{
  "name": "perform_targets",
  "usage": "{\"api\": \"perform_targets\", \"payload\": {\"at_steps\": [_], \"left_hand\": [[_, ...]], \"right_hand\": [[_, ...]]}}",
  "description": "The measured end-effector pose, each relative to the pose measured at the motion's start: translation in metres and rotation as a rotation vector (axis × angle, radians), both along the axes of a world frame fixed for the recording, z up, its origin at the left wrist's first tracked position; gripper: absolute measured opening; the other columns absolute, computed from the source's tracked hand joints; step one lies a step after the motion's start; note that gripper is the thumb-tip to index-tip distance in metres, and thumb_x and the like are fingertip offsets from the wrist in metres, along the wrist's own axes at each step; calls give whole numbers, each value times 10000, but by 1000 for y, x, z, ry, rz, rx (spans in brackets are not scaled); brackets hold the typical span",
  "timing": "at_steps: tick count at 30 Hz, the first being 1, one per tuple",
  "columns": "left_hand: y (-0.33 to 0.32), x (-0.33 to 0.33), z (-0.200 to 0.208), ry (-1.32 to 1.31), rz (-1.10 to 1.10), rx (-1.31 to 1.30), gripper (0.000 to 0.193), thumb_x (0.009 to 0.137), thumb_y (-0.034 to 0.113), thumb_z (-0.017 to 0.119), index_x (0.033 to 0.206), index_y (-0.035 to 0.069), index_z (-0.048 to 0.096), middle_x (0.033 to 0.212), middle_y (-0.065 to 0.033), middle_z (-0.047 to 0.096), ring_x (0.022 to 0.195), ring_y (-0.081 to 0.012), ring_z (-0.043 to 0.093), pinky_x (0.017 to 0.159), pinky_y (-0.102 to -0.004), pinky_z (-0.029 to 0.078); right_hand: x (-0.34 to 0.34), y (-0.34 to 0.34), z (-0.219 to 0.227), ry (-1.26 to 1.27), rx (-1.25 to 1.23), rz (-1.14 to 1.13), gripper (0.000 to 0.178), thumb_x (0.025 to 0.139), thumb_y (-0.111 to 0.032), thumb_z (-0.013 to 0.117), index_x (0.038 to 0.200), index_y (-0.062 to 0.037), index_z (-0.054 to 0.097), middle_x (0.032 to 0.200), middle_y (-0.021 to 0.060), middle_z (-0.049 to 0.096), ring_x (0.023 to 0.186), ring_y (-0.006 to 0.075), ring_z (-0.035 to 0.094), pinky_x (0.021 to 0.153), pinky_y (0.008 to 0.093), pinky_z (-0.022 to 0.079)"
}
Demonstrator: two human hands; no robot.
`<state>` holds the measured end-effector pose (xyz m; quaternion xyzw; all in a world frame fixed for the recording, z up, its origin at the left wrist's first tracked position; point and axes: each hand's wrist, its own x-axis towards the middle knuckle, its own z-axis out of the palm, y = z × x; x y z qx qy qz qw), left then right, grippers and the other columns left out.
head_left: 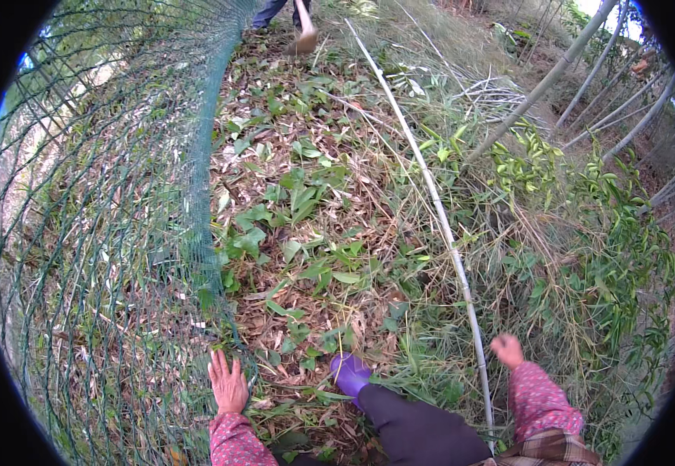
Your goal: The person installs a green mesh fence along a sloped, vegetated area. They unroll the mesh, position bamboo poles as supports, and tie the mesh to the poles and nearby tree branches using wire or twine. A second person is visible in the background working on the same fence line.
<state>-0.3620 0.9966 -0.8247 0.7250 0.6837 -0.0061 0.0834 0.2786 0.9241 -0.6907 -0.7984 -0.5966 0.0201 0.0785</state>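
My left hand hangs open, fingers apart, beside the lower edge of the green mesh net. No object shows in it, and I cannot tell whether a fingertip touches the mesh. My right hand is curled closed over the grass, with nothing visible in it. Just left of that hand, a long pale bamboo pole lies lengthwise along the ground, apart from my fingers. Both my sleeves are pink and patterned. Between my hands, one purple boot stands on leaf litter below a dark trouser leg.
Dry leaves and low green vines cover the strip between net and pole. At the far end, another person's legs stand near a hoe. Leafy plants, a leaning bamboo stem and cut stalks crowd the right.
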Motion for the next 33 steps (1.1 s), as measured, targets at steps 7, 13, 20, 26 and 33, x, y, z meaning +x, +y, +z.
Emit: {"api": "perform_targets", "payload": {"at_steps": [7, 13, 20, 26, 33], "left_hand": [[-1, 0, -3, 27, -31, 40, 445, 821, 232, 532, 1241, 87, 507, 1486, -224, 178, 1398, -369, 91, 1126, -446, 70], [-1, 3, 2, 37, -20, 13, 449, 824, 251, 526, 1248, 105, 505, 1484, -216, 190, 1394, -361, 119, 1121, -446, 100], [-1, 4, 2, 8, -28, 58, 444, 827, 246, 539, 1244, 97, 503, 1479, -211, 204, 1390, -355, 139, 1115, -445, 125], [-1, 5, 2, 28, -30, 53, 455, 826, 257, 543, 1251, 102, 500, 1479, -209, 207, 1390, -352, 140, 1114, -447, 125], [-1, 6, 2, 45, -48, 54, 471, 815, 267, 555, 1257, 115, 497, 1485, -211, 191, 1394, -356, 124, 1116, -445, 114]], "right_hand": [[20, -69, -102, 294, -67, -407, 342, 789, -349, 693, 869, -18, 660, 677, 157, 626, 611, 269, 588, 596, 383, 466], [9, -87, -8, 82, -34, -218, 313, 821, -310, 670, 839, 2, 658, 587, 119, 593, 533, 220, 557, 526, 372, 443], [-21, -120, 7, 309, -59, -174, 266, 836, -257, 645, 855, 9, 643, 631, 98, 600, 586, 189, 554, 549, 340, 448], [-68, -45, -4, -12, -173, 61, 226, 812, -226, 623, 851, -4, 635, 607, 97, 565, 579, 187, 561, 549, 343, 458], [-108, 144, 57, 685, -136, -123, 240, 827, -243, 672, 716, -33, 636, 520, -10, 498, 455, 84, 418, 402, 303, 311]]}}
